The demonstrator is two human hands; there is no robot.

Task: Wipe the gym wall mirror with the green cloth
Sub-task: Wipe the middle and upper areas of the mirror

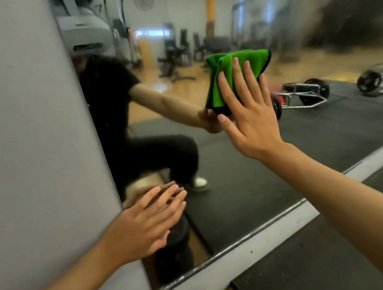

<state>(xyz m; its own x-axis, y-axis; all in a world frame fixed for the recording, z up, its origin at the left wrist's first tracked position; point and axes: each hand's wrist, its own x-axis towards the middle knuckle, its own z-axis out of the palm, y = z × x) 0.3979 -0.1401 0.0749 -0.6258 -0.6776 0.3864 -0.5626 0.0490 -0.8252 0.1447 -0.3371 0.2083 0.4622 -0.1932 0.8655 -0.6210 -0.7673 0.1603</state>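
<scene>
Right hand (250, 117) is flat and wide, fingers straight and spread, palm pressing the green cloth (216, 85) against the glass. No curl, no pinch, just an open hand pinning it there. The thumb sits at the cloth's lower black-trimmed edge, and the fingertips reach up over its right half. The cloth is bunched and folded, bulging out above and to the left of the hand, roughly mid-height on the mirror (275, 177).

Down low, the left hand (145, 224) is open too. Its fingers are straight and together, and the tips meet their own reflection on the glass, right beside the mirror's left edge where the grey wall (27, 142) begins. It holds nothing.

Both bare forearms reach in from the bottom of the view. Along the foot of the mirror runs a white strip (249, 256), with a black floor mat (323, 268) just below it.

In the reflection there is a person in black clothes and a white shoe, arm stretched out to the cloth. Behind them, a wheeled metal frame (305, 95) lies on dark matting, with benches (174, 57) further back on a wooden floor. The upper right of the glass looks blurred and smeary.
</scene>
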